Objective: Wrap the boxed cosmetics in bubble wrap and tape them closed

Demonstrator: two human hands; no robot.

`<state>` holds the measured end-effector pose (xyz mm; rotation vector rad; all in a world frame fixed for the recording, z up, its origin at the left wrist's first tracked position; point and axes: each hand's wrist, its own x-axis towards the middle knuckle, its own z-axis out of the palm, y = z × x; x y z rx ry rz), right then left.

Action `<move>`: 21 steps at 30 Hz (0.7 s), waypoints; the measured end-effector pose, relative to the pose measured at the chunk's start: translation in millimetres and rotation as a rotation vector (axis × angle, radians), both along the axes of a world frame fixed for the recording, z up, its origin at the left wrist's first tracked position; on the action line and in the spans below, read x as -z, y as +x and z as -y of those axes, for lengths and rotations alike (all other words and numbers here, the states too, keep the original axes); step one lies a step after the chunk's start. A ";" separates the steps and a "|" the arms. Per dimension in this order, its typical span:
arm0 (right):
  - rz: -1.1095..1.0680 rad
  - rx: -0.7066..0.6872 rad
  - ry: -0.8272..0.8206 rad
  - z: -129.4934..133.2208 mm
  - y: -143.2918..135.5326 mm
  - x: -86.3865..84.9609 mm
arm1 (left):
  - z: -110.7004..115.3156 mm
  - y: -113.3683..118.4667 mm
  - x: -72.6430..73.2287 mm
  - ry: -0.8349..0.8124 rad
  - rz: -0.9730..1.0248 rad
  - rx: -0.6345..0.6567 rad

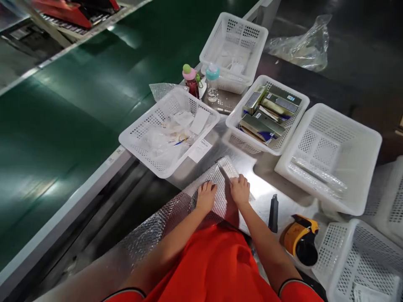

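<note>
A long sheet of bubble wrap (176, 205) runs from the lower left up onto the metal tabletop in front of me. My left hand (206, 196) has its fingers curled onto the sheet near its far end. My right hand (240, 190) grips a flat, narrow bundle of bubble wrap (228, 167) at the sheet's right edge; what lies inside the bundle, if anything, I cannot make out. Right of my hands lie a black utility knife (273, 214) and an orange-and-black tape dispenser (300, 237).
A white basket (145, 161) holds clear bags and papers; another basket (304, 110) holds several small boxes. A larger bin (362, 167) contains bubble-wrapped pieces. Further baskets (341, 268) stand lower right. Two bottles (213, 86) stand behind. A green conveyor belt (78, 126) runs along the left.
</note>
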<state>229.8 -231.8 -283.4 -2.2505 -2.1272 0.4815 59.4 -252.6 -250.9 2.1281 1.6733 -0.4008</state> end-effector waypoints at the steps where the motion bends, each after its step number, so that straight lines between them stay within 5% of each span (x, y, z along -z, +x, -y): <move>1: 0.005 0.006 0.000 -0.2 3.1 0.2 | -1.3 3.3 1.0 0.001 -0.031 -0.027; 6: -0.054 0.030 -0.023 0.7 -3.0 -3.6 | -14.3 -11.6 -3.1 -0.057 -0.101 -0.139; 10: -0.176 0.058 -0.030 -1.3 2.5 -15.6 | -34.7 -25.9 -13.3 -0.083 -0.126 -0.096; 14: -0.302 0.105 0.105 20.7 37.1 -25.8 | -47.0 -16.8 -20.4 -0.094 -0.191 0.004; 17: -0.206 0.378 0.172 59.0 74.9 -23.8 | -47.1 -6.6 -21.3 -0.063 -0.251 0.037; 21: 0.041 0.730 0.016 106.8 112.3 -8.7 | -48.7 -2.0 -19.5 -0.066 -0.232 0.095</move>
